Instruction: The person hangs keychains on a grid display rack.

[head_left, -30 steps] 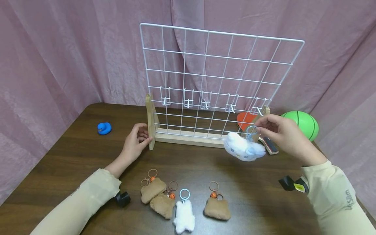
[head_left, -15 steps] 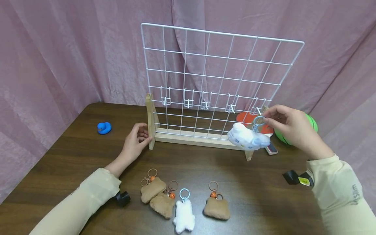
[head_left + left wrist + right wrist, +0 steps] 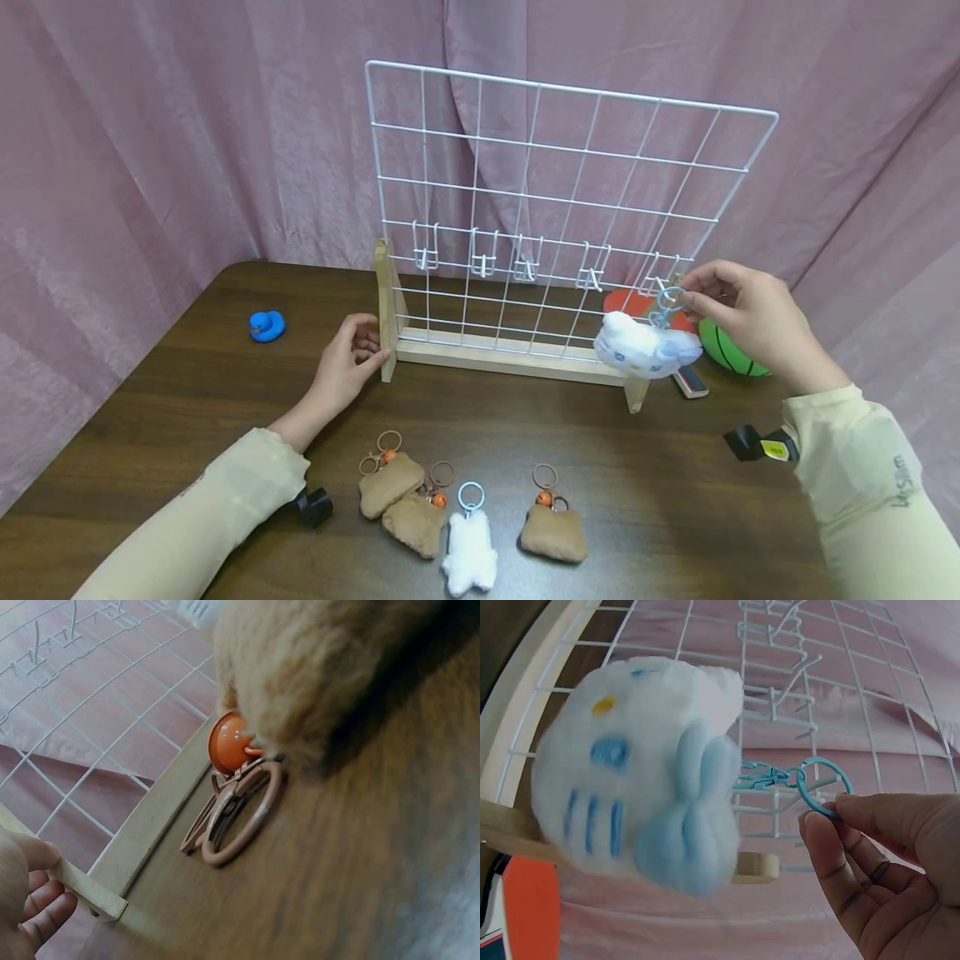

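Note:
My right hand pinches the blue ring of a white plush cat-head keychain, which hangs down with its blue bow and clasp showing. In the right wrist view the ring overlaps the tip of the rightmost white hook on the wire grid rack. At the other end, my left hand holds the rack's wooden left leg between thumb and fingers. In the left wrist view the thumb lies against this wooden support. Several more hooks line the same grid row, with nothing hanging on them.
In front of the rack lie brown plush keychains with orange bells, and a white plush keychain with a blue ring. A blue rubber duck sits at left. Behind the right end are a green ball and an orange-red paddle.
My right hand has moved up and to the right with the plush cat keychain, bringing the ring to the rightmost hook. The left hand stays on the wooden leg.

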`<move>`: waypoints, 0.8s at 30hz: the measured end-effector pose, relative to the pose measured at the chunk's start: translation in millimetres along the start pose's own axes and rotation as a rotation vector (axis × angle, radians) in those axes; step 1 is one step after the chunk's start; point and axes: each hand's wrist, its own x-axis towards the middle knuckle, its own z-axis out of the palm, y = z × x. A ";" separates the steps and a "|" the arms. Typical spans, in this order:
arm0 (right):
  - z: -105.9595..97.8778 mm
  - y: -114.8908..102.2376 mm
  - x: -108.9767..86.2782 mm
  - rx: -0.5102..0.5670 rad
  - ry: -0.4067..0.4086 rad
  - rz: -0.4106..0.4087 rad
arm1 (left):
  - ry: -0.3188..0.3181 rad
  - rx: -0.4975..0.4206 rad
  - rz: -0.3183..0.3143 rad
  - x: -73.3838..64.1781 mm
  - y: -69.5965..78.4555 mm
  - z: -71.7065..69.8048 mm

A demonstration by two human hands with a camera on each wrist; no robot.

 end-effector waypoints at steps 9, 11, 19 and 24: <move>6.7 9.3 3.4 0.003 0.003 -0.019 | -0.008 0.014 -0.009 0.2 -0.9 0.9; 7.5 10.7 3.8 0.002 -0.004 -0.016 | -0.010 0.017 -0.011 0.1 -0.8 0.9; 10.6 15.4 6.9 0.011 -0.029 -0.014 | -0.010 0.015 -0.015 -0.2 1.4 0.2; 11.4 15.1 8.8 0.017 -0.038 -0.013 | -0.004 0.014 -0.012 -0.7 2.3 -0.4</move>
